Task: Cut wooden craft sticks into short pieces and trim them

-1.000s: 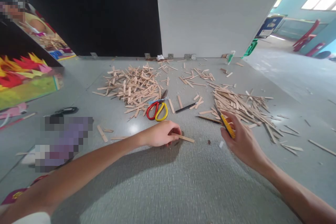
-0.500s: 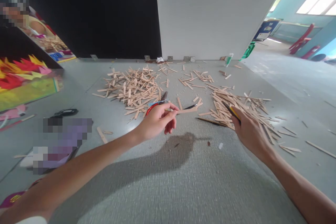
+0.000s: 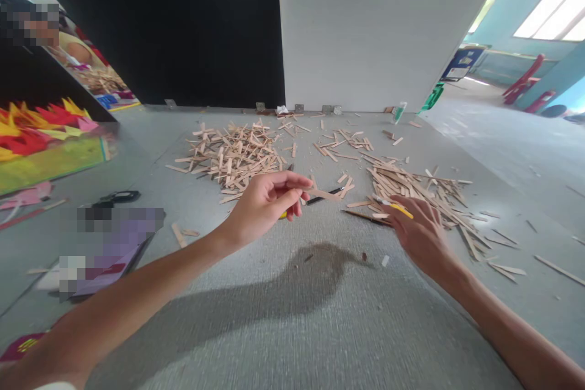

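My left hand (image 3: 267, 201) is raised above the grey floor, fingers pinched on a short wooden stick (image 3: 325, 195) that points to the right. It hides most of the red and yellow scissors behind it. My right hand (image 3: 418, 231) rests low at the near edge of the right pile of wooden sticks (image 3: 411, 186), holding a yellow utility knife (image 3: 397, 207) that points left. A black pen (image 3: 324, 196) lies between the two hands.
A second, larger pile of wooden sticks (image 3: 233, 155) lies at the back left, smaller scraps (image 3: 342, 140) behind. Black scissors (image 3: 116, 198) and coloured paper (image 3: 41, 146) are at the left. A white board (image 3: 375, 30) stands behind, and another person sits far left.
My left hand picked the short stick off the floor and lifted it up over the scissors. My right hand moved forward with the knife and lowered onto the right pile.
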Demonstrator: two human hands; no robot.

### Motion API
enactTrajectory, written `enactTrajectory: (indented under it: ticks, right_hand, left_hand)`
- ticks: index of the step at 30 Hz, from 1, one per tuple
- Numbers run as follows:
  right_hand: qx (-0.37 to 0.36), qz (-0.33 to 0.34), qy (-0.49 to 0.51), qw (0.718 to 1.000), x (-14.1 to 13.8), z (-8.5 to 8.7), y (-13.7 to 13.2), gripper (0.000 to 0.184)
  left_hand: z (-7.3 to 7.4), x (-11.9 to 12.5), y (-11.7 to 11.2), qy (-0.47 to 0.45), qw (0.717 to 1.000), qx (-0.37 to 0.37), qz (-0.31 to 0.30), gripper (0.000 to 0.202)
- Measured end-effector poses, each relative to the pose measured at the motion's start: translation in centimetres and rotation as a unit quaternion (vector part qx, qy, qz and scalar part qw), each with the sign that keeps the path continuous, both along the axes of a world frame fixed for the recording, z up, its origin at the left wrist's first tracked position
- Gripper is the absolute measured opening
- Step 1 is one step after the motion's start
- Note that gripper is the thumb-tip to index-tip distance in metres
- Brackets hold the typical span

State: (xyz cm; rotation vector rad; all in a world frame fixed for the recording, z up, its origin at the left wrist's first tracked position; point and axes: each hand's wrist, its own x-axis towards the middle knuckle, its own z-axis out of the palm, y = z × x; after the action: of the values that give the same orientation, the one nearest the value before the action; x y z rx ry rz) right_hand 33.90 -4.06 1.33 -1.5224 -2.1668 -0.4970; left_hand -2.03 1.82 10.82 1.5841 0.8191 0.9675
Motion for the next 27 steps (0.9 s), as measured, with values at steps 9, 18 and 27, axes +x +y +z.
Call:
enactTrajectory:
  ticks: [9,18,27]
  right_hand:
    - [-0.053,0.104,0.033,0.993,-1.6,-0.3,-0.1,0.026]
    - [-0.076,0.102,0.027,0.992,-1.6,-0.2,-0.1,0.03]
    - [-0.062,0.102,0.046,0.992,-1.6,-0.9,-0.3,0.033]
  left_hand:
    - [0.4,0.0,-0.8,-0.031,0.999,0.007,0.004,0.026]
    - [0.7,0.4,-1.4,-0.037,0.998,0.054,0.02,0.009]
    - [0.9,0.5,-1.1,-0.049,0.998,-0.039,-0.012,0.023]
